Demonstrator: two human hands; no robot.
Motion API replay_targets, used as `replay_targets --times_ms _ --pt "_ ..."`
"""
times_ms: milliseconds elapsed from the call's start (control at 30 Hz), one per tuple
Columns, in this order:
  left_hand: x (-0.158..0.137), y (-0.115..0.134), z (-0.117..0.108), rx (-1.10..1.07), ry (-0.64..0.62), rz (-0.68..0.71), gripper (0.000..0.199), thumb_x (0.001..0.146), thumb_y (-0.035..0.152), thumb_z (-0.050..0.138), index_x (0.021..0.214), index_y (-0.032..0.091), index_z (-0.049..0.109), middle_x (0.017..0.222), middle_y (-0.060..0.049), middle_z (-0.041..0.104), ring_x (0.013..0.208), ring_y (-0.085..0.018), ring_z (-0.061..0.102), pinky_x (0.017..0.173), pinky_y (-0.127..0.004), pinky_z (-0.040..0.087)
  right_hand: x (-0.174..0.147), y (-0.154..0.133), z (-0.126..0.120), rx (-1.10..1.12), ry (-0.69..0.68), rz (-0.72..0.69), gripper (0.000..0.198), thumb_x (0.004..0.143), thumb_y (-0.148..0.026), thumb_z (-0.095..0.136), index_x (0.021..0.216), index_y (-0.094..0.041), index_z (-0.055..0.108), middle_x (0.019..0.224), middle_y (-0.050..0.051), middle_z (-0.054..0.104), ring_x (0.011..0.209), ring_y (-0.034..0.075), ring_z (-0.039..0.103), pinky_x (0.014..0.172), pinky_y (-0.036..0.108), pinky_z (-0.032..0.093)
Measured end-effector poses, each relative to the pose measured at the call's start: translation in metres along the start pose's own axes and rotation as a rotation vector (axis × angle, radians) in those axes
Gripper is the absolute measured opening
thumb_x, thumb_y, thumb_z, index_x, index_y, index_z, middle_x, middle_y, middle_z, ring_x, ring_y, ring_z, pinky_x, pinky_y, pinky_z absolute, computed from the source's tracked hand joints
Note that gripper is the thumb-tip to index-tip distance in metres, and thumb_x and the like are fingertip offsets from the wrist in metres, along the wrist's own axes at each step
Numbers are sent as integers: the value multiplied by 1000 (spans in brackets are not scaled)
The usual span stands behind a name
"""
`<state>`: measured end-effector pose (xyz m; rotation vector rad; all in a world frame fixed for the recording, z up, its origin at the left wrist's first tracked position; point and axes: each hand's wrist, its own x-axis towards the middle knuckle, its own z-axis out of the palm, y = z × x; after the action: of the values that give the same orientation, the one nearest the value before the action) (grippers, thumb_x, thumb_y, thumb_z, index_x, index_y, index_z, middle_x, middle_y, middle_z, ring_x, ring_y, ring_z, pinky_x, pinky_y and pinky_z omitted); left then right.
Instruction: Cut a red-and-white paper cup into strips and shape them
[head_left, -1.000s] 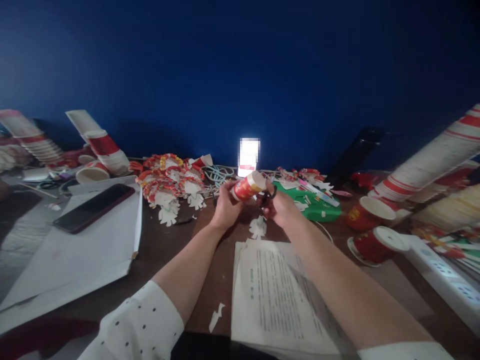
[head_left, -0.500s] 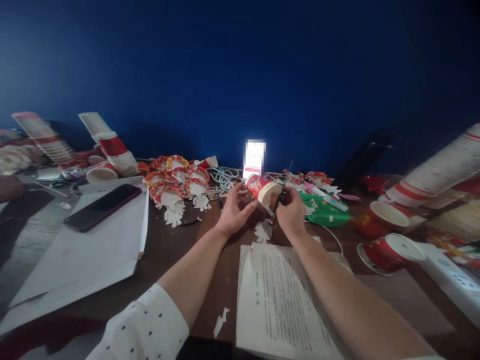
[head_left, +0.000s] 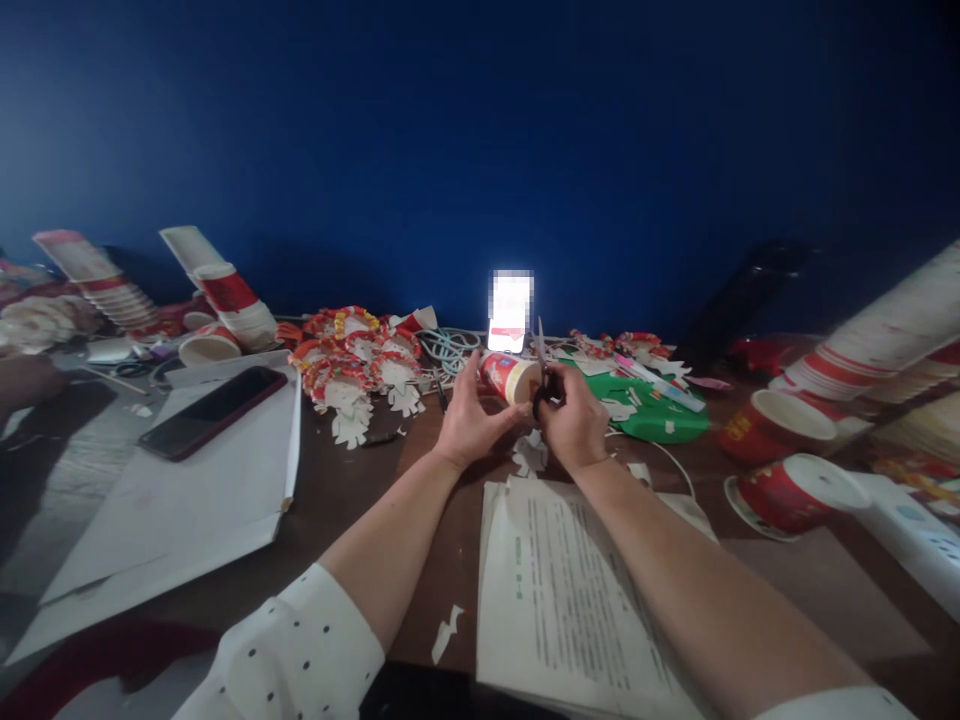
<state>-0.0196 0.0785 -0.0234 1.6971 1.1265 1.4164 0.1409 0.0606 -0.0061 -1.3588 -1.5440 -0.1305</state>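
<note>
A red and white paper cup [head_left: 504,374] lies tilted between my two hands, its pale end turned toward my right. Fingers and thumb of my left hand [head_left: 472,422] are curled around the cup's left side and underside. My right hand [head_left: 574,412] grips dark-handled scissors [head_left: 541,362], whose blades point up beside the cup's right end. Below the hands a cut white paper piece [head_left: 529,455] lies on the table. Behind the cup stands a lit phone [head_left: 507,335], its screen partly blurred out.
Red cut-paper figures [head_left: 360,360] pile up left of my hands. A green sheet [head_left: 660,415] with pens lies right. Printed pages [head_left: 562,590] lie in front. A dark phone [head_left: 214,412] rests on white card at left; red cups [head_left: 795,490] and a power strip [head_left: 915,540] stand right.
My right hand and the scissors have shifted slightly left, and the blades now stand more upright. The paper cup has moved a little left and levelled out in my left hand.
</note>
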Motion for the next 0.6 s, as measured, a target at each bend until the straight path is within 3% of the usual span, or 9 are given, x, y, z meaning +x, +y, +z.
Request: replay_targets --times_ms 133,267,467,600 --pt "0 -2 1 12 25 -27 91 70 23 71 149 29 25 147 -16 32 106 -22 60 90 -39 53 1 0 2 119 7 101 35 75 -25 62 110 -25 61 105 7 70 92 25 66 85 40 51" --pt "1 -6 3 -99 -21 5 88 72 15 65 149 26 23 150 -17 31 108 -21 60 92 -38 53 2 3 3 318 -42 190 50 72 -23 65 121 -23 54 110 9 68 97 25 66 89 43 52" --pt "5 -11 6 -230 -84 41 87 74 10 64 149 20 23 148 -19 39 113 -24 60 101 -44 47 0 -1 3 686 -155 272 64 70 -22 70 129 -24 46 124 10 63 105 22 64 89 39 54" --pt "7 -12 7 -302 -90 26 82 75 8 60 148 18 25 146 -17 43 120 -24 57 104 -42 45 0 -6 5 804 -177 316 67 67 -23 74 127 -24 47 125 10 62 106 22 64 91 39 54"
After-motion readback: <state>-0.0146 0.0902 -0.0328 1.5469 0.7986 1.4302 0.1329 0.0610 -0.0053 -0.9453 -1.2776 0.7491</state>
